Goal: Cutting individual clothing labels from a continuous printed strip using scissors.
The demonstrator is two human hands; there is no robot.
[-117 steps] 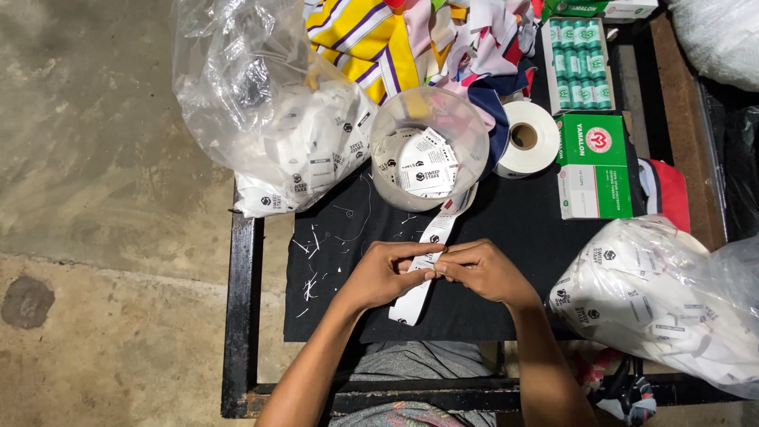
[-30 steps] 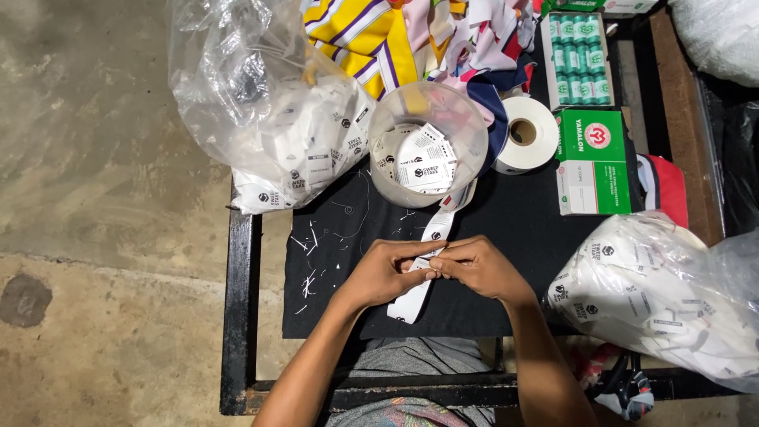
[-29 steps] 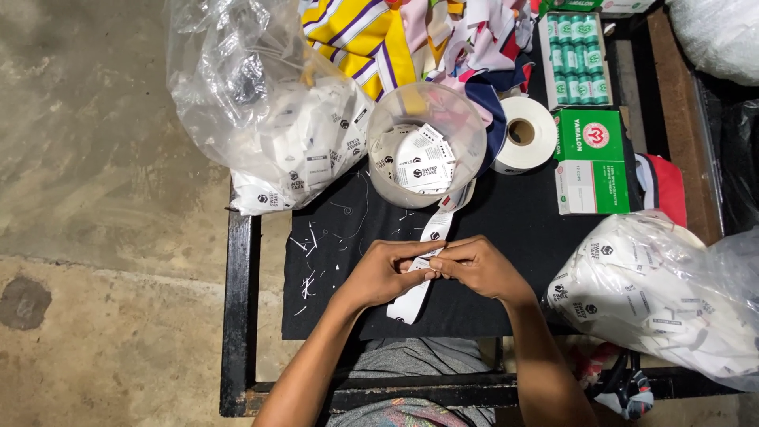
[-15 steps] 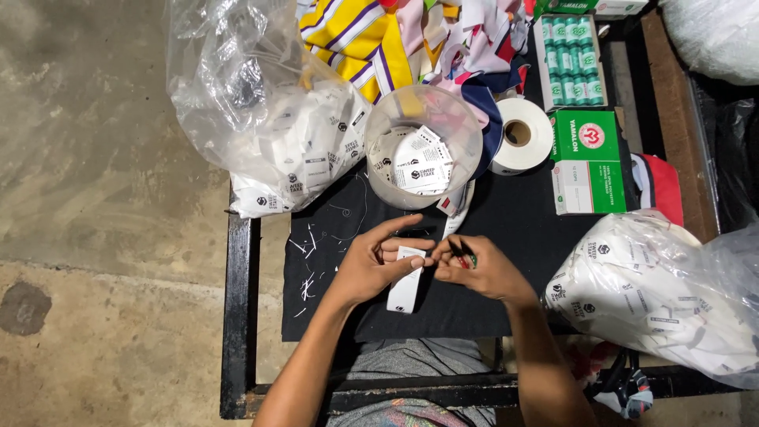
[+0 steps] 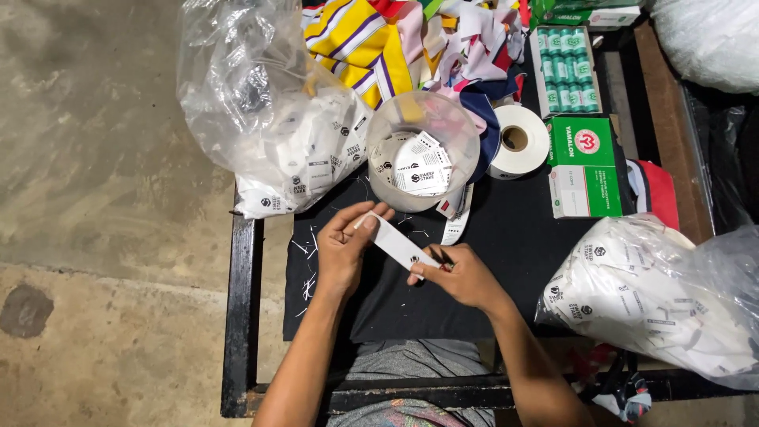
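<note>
A white fabric label strip [image 5: 397, 243] is stretched between my two hands above a black cloth [image 5: 506, 261] on the small table. My left hand [image 5: 346, 253] pinches the strip's upper left end. My right hand [image 5: 462, 274] grips its lower right end together with a small dark tool, which is mostly hidden by the fingers. Just beyond the hands stands a clear round plastic tub [image 5: 422, 150] holding several cut white labels, and another label strip [image 5: 457, 221] hangs down from it.
A clear bag of white labels [image 5: 277, 126] lies at the back left, and another such bag [image 5: 664, 300] lies at the right. A white tape roll [image 5: 518, 141], green boxes [image 5: 585, 166], thread spools [image 5: 565, 71] and colourful cloth [image 5: 379, 47] crowd the back. Thread scraps [image 5: 308, 277] litter the cloth.
My hands have drawn apart, and the label strip, held bunched and nearly upright before, now lies stretched out diagonally between them. My left hand has lifted toward the tub.
</note>
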